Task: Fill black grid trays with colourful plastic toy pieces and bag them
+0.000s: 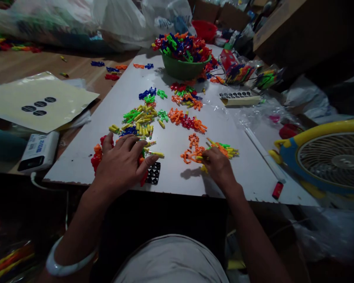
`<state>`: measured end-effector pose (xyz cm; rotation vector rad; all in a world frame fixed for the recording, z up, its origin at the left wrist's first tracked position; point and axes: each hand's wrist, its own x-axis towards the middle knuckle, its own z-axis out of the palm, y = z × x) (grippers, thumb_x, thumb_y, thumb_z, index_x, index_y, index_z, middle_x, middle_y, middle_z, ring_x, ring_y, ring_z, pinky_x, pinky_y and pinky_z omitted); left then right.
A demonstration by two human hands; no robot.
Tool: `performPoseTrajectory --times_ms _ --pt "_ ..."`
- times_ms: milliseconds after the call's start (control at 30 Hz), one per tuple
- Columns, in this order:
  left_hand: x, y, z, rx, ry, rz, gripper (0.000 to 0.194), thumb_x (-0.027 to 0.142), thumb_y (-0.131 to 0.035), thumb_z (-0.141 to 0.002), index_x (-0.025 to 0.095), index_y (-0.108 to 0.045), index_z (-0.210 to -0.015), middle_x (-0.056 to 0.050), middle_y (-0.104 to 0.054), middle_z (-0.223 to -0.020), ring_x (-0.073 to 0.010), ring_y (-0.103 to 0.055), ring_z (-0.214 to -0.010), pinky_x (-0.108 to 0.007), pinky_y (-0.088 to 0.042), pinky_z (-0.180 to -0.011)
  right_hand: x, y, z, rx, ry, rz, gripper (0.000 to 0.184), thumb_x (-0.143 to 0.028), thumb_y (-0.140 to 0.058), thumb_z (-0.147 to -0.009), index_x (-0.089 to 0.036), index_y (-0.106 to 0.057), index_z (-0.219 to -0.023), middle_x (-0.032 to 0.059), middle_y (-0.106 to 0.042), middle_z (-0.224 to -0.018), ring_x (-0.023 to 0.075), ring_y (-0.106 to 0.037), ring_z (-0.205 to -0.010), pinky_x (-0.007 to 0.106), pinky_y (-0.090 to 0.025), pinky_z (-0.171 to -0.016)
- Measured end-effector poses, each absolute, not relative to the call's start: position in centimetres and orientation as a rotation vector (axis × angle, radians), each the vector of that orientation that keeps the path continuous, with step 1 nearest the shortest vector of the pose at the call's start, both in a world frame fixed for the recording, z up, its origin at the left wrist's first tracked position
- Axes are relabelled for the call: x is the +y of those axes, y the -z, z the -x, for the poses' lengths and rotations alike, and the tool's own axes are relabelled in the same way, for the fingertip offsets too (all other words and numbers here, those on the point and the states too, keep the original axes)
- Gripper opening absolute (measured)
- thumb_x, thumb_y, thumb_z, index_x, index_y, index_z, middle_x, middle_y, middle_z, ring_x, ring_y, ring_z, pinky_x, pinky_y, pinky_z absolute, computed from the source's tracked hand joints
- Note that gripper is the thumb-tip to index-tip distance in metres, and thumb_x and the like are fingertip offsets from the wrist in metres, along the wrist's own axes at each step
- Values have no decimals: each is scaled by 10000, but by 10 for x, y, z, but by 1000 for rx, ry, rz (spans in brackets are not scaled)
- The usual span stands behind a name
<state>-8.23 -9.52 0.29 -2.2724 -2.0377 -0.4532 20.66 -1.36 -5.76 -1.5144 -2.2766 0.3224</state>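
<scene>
My left hand (120, 159) lies palm down with its fingers spread over a pile of red and orange plastic toy figures (96, 157). A black tray with round holes (153, 173) shows partly beside its thumb. My right hand (218, 163) is closed in a pinch at the edge of some orange toy figures (194, 141) and a small heap of yellow sticks (231, 151). Orange and yellow pieces meet its fingertips; which one it grips is hidden. Beyond my left hand lie more yellow sticks (144, 116), with green figures (131, 115) and blue ones among them.
A green bowl (184, 68) heaped with coloured figures stands at the back of the white table (177, 181). On the right are a yellow and blue fan (333, 161) and a red cylinder (277, 190). A white power bank (39, 151) and a printed sheet (44, 100) lie left.
</scene>
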Motion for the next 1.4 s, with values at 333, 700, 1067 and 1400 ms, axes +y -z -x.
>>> performPoseTrajectory --times_ms 333,700,1067,1400 --pt "-98 -3 80 -2047 413 2239 463 510 -341 -966 231 -596 -1233 -115 -615 -1292 -304 -504 -1268 -574 -175 -1167 -52 90 -68 -1866 -1452 1085 81 -150 -646 -774 -198 -617 -833 -16 -668 -746 143 -621 -659 262 -513 -637" --pt "-95 -3 77 -2070 424 2233 444 510 -368 -944 203 -629 -1131 -135 -646 -1190 -341 -538 -1188 -610 -196 -1135 -48 84 -74 -2324 -999 956 60 -236 -592 -890 -212 -617 -939 22 -654 -914 161 -606 -836 258 -454 -735" --pt "-93 -6 79 -2026 420 2245 522 537 -300 -970 173 -613 -1174 -170 -608 -1302 -333 -508 -1272 -664 -127 -1134 58 54 -197 -2157 -20 1833 208 -39 -416 -827 -141 -597 -845 158 -562 -956 232 -531 -771 390 -458 -708" --pt "-94 -2 78 -2000 440 2241 455 473 -351 -969 178 -636 -1166 -141 -637 -1268 -318 -543 -1242 -608 -186 -1155 -25 101 -170 -2401 -61 909 183 -113 -452 -944 -190 -612 -992 91 -653 -1035 209 -570 -942 351 -464 -854"
